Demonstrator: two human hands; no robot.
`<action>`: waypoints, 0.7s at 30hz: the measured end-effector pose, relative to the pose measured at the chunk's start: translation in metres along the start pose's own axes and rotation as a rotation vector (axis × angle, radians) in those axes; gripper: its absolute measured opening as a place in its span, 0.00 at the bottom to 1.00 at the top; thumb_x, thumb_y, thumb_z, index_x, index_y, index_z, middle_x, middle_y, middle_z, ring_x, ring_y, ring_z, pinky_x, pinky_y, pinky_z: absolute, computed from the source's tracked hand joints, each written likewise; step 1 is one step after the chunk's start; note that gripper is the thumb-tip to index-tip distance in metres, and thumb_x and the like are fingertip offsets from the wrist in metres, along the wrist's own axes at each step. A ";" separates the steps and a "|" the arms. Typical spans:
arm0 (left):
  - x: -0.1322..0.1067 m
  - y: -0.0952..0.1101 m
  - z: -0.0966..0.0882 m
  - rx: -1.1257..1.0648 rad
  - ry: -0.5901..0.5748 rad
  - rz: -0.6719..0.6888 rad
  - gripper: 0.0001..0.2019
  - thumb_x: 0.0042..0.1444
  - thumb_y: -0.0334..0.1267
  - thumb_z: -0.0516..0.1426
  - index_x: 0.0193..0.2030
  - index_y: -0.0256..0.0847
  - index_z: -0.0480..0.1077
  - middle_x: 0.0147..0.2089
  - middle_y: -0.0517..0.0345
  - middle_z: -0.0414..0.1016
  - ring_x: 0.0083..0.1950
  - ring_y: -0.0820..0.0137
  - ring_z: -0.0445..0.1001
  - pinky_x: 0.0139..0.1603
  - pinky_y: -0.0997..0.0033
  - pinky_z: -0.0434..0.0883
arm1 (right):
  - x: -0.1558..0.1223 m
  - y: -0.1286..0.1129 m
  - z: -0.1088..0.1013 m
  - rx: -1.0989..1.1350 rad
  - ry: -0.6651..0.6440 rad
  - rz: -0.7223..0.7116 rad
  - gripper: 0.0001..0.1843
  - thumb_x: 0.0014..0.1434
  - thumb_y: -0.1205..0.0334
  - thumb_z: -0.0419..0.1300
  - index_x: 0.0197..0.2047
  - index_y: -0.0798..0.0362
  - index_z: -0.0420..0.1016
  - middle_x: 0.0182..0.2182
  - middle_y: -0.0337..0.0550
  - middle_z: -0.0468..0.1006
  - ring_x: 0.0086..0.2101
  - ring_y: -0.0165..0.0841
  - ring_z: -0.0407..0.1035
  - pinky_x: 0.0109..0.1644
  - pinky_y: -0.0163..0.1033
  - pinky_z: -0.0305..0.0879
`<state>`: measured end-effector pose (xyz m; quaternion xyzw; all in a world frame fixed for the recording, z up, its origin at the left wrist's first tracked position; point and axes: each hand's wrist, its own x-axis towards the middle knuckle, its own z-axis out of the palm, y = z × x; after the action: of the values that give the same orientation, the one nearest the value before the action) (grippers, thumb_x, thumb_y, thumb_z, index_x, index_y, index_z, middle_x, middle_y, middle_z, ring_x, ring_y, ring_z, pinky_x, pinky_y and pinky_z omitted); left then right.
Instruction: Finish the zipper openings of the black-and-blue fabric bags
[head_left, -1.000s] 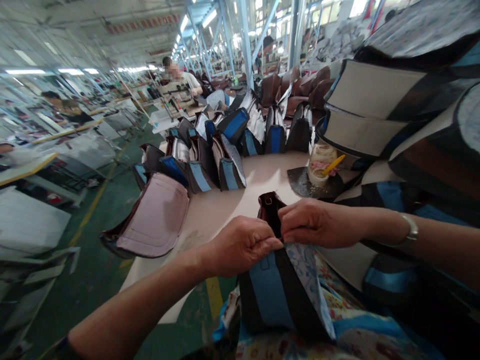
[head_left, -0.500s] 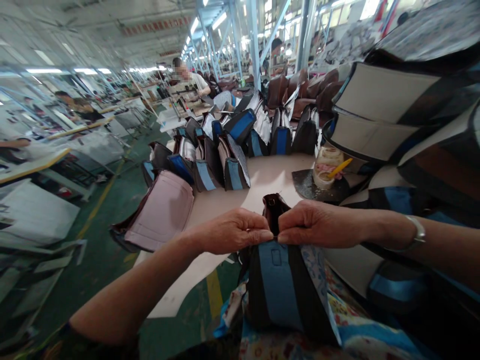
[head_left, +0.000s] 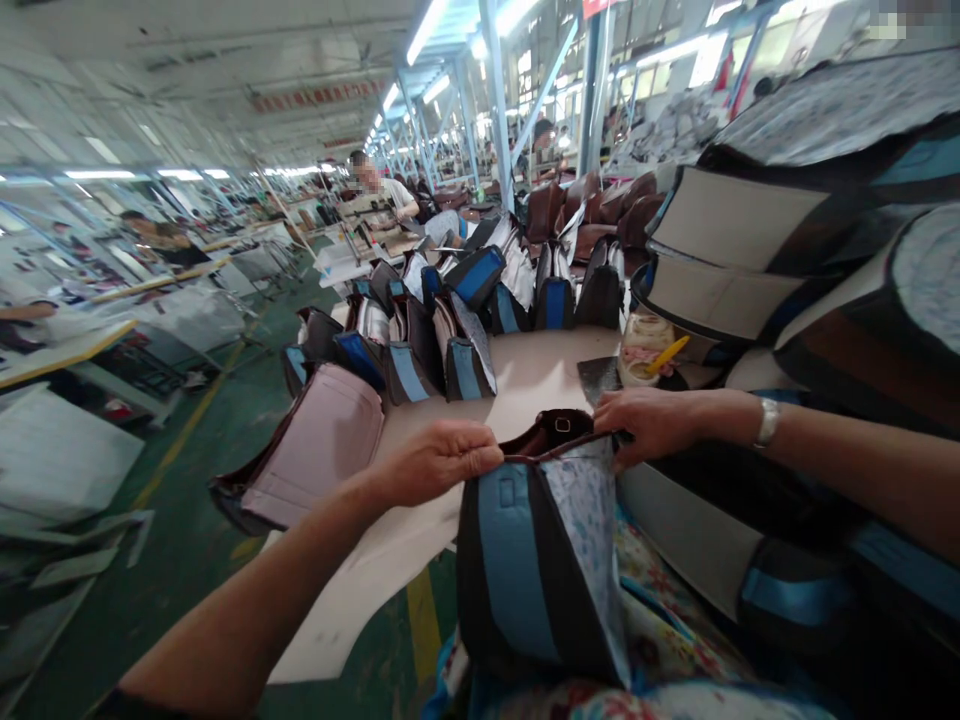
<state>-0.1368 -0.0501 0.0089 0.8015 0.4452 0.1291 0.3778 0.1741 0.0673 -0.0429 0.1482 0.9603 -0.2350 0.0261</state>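
Note:
A dark bag (head_left: 525, 560) with a blue centre stripe and a patterned lining stands upright in front of me, its mouth pulled open. My left hand (head_left: 435, 462) pinches the left top edge of the bag, fingers closed. My right hand (head_left: 649, 425) grips the right top edge, a watch on its wrist. A brown strap piece with a buckle (head_left: 551, 430) shows inside the opening between the hands.
A pale worktable (head_left: 525, 375) carries a row of similar bags (head_left: 442, 340) at the back and a pink-lined panel (head_left: 315, 460) over its left edge. A glue pot with a yellow stick (head_left: 646, 355) stands near my right hand. Stacked bag pieces (head_left: 750, 240) rise on the right. Other people work far behind.
My hands were pinched together at the bag's top. They have drawn apart, spreading the bag's mouth open, and the bag has shifted slightly left.

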 end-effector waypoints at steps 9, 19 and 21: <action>0.030 0.026 0.038 0.358 0.266 -0.014 0.24 0.68 0.53 0.42 0.42 0.40 0.73 0.39 0.51 0.76 0.41 0.64 0.73 0.42 0.68 0.66 | 0.040 -0.079 0.009 -0.210 -0.022 -0.015 0.17 0.63 0.55 0.54 0.32 0.56 0.78 0.25 0.46 0.75 0.24 0.30 0.61 0.31 0.38 0.52; 0.044 -0.022 0.046 -0.280 0.883 -0.079 0.32 0.66 0.59 0.40 0.29 0.37 0.74 0.18 0.62 0.57 0.22 0.72 0.57 0.25 0.72 0.56 | 0.006 -0.029 -0.054 0.568 -0.223 0.082 0.26 0.61 0.43 0.58 0.42 0.61 0.77 0.34 0.42 0.75 0.34 0.30 0.66 0.39 0.34 0.61; 0.043 -0.032 0.030 -0.269 0.856 -0.088 0.32 0.66 0.59 0.40 0.30 0.37 0.74 0.19 0.62 0.58 0.23 0.72 0.57 0.26 0.71 0.57 | -0.002 -0.025 -0.042 0.667 -0.148 0.049 0.24 0.57 0.47 0.64 0.46 0.60 0.74 0.36 0.40 0.74 0.35 0.30 0.66 0.39 0.34 0.61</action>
<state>-0.1159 -0.0202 -0.0401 0.5999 0.5744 0.4894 0.2659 0.1693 0.0645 0.0057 0.1541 0.8222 -0.5455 0.0515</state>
